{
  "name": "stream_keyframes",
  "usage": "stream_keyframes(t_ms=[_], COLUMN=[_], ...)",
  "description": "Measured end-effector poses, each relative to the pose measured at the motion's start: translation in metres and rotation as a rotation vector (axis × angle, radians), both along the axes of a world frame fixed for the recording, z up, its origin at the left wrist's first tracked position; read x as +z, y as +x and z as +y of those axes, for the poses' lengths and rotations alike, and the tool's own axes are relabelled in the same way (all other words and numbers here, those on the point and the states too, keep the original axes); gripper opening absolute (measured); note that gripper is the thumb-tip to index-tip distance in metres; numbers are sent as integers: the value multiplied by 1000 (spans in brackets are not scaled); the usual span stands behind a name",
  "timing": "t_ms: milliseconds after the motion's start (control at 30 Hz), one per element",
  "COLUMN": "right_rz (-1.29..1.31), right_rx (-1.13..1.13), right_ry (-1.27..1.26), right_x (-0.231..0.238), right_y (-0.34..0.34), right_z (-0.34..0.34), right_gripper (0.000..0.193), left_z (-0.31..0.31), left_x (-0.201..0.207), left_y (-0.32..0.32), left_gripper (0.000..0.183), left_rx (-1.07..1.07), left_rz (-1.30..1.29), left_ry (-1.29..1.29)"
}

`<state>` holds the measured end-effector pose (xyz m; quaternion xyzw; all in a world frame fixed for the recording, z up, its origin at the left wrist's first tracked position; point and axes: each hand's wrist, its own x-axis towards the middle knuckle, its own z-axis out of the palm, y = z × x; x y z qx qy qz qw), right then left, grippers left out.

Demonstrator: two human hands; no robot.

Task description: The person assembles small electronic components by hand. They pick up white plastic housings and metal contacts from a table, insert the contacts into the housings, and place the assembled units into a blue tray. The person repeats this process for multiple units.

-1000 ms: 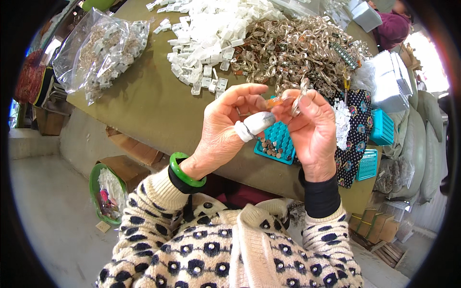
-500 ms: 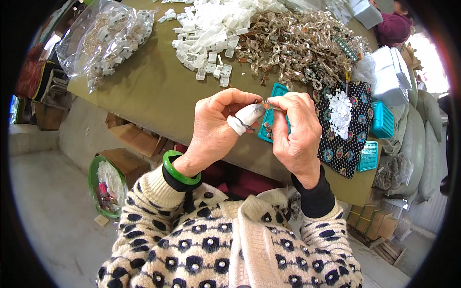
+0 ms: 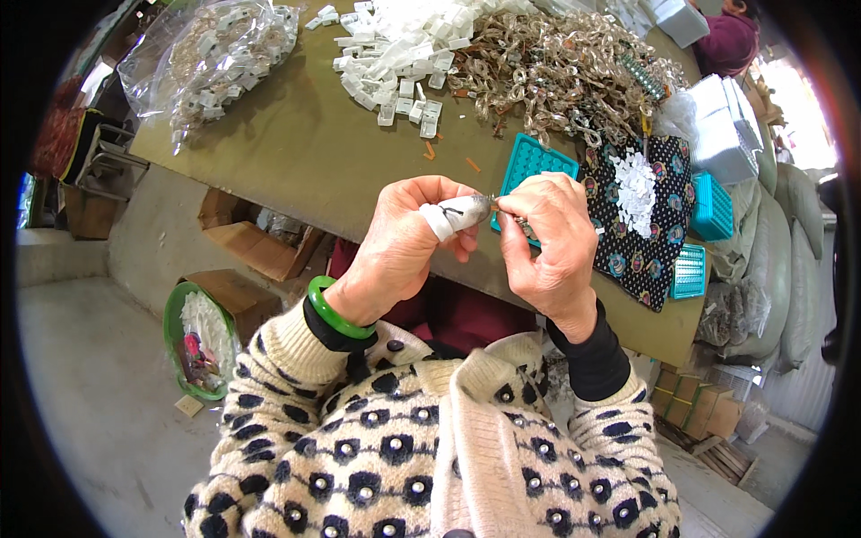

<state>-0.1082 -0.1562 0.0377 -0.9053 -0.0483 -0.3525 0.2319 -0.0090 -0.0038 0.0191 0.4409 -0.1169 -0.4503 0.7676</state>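
My left hand (image 3: 408, 229) is closed in a pinch, its thumb wrapped in white tape or cloth with a dark cord round it. Against it, my right hand (image 3: 552, 247) also pinches with thumb and forefinger. A small part with an orange strip (image 3: 493, 205) is held between the two sets of fingertips; its exact kind is too small to make out. Just beyond the right hand, partly covered by it, lies a teal plastic tray (image 3: 538, 160) with rows of round dimples. Some small pieces inside it show below the fingers.
A heap of white plastic housings (image 3: 399, 54) and tangled clear cords (image 3: 547, 67) cover the table's far side. At left sits a filled plastic bag (image 3: 220, 67). White chips (image 3: 635, 193) rest on dark patterned cloth (image 3: 659, 251). A green basin (image 3: 175, 332) stands on the floor.
My left fingers have curled in closer to the wrapped thumb, and both hands sit slightly lower against the table. More of the teal tray and some orange scraps on the table now show.
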Motion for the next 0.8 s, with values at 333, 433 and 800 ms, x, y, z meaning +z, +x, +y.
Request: stream_keyframes(t_ms=[333,433,800], right_rz=[122,190,34], right_rx=[1,28,83], right_ry=[641,931,304], right_x=[-13,-15,-7], right_y=[-11,-12,-1], right_z=[24,27,27], right_gripper=[16,12,24], left_z=[14,16,19], left_x=[-6,-10,-12], left_y=[-10,-9,19], left_gripper=[19,19,21], left_rx=[-19,-55,-114], left_rz=[-101,12,-12], left_ry=[50,11,-43])
